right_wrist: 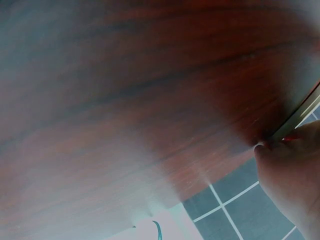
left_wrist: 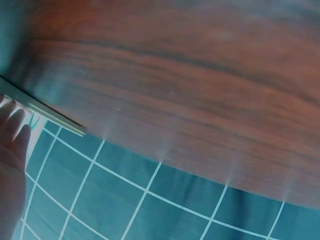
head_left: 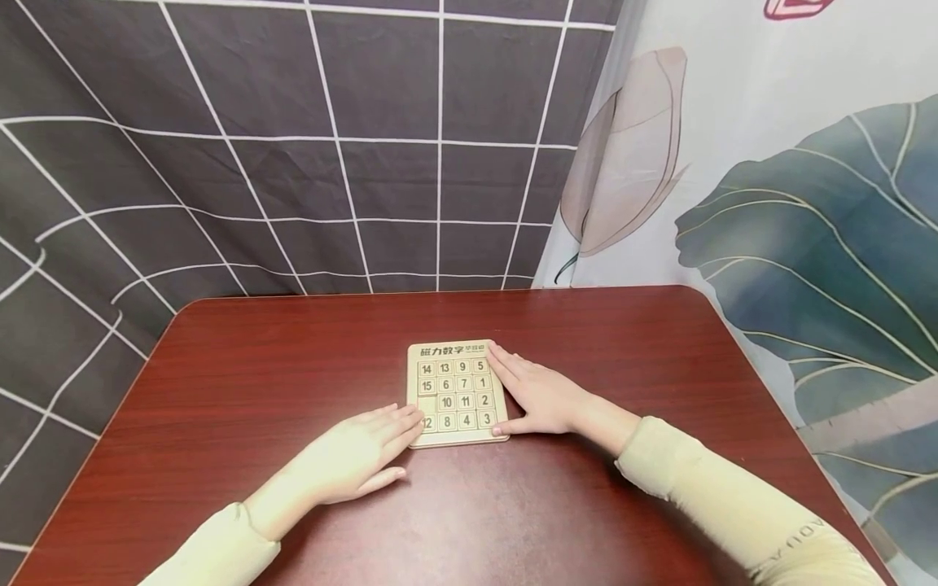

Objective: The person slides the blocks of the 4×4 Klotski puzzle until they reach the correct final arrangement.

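Centrally, a sliding-number board (head_left: 460, 439) is lying flat on the red-brown table (head_left: 293, 350), between both hands. The left hand (head_left: 355, 456) is resting with fingers nearly straight, tips overlapping the left edge beside tile 12 (head_left: 430, 422). The right hand (head_left: 544, 399) is spreading wide, fingers lying along the right edge, thumb touching near the closer corner. Uneven side pressure could be swivelling the board; a dragging left fingertip could be shifting tile 12 into the vacant cell (head_left: 427, 403). The printed heading (head_left: 452, 350) is facing away from the person, the long axis apparently running near to far.
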The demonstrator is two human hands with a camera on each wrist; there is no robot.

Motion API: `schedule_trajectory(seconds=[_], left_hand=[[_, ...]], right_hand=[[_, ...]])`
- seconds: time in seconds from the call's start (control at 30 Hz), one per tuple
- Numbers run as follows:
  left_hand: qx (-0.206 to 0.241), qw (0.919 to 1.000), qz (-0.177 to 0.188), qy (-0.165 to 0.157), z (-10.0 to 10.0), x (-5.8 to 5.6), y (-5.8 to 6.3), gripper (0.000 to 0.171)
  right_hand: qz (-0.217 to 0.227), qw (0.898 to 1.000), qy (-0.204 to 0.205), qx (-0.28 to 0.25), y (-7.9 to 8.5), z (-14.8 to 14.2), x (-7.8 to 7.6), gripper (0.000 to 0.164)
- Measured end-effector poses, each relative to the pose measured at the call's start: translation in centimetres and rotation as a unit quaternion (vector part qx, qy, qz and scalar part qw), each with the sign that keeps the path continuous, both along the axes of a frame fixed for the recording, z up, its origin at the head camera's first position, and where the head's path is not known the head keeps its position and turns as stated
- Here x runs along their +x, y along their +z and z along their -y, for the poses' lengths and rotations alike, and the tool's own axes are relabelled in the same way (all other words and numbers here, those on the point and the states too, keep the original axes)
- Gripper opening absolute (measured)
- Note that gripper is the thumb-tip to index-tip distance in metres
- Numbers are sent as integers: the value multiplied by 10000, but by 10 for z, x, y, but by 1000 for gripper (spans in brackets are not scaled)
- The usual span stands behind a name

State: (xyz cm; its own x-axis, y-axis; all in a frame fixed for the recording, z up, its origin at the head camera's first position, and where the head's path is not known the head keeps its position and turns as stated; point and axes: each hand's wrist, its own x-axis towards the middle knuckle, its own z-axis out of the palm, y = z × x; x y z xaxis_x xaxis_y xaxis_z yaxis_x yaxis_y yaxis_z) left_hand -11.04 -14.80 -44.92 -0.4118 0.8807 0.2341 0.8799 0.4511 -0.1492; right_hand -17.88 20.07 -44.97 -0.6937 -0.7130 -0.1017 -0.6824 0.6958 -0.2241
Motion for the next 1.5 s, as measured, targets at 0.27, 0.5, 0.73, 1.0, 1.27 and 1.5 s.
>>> schedule_trajectory(seconds=[0.27, 0.5, 0.73, 1.0, 1.27, 1.5], left_hand=[[30, 9999, -101, 43, 0, -3, -2, 61], [-98, 9997, -99, 188, -3, -13, -2, 65], [-153, 9995, -35, 269, -5, -23, 1, 63], [-81, 9999, 50, 60, -10, -17, 2, 63], [-143, 9991, -105, -377, -24, -5, -1, 61], [-213, 9994, 3, -257, -23, -5, -2, 61]], right_hand=[[6, 10000, -10, 0, 1, 1, 1, 116], [18, 10000, -32, 11, 0, 1, 1, 116], [9, 10000, -10, 18, 2, 1, 1, 116], [-5, 10000, -18, 54, 0, 0, 0, 117], [49, 10000, -27, 33, -1, 2, 2, 116], [-21, 10000, -29, 14, 1, 2, 1, 116]])
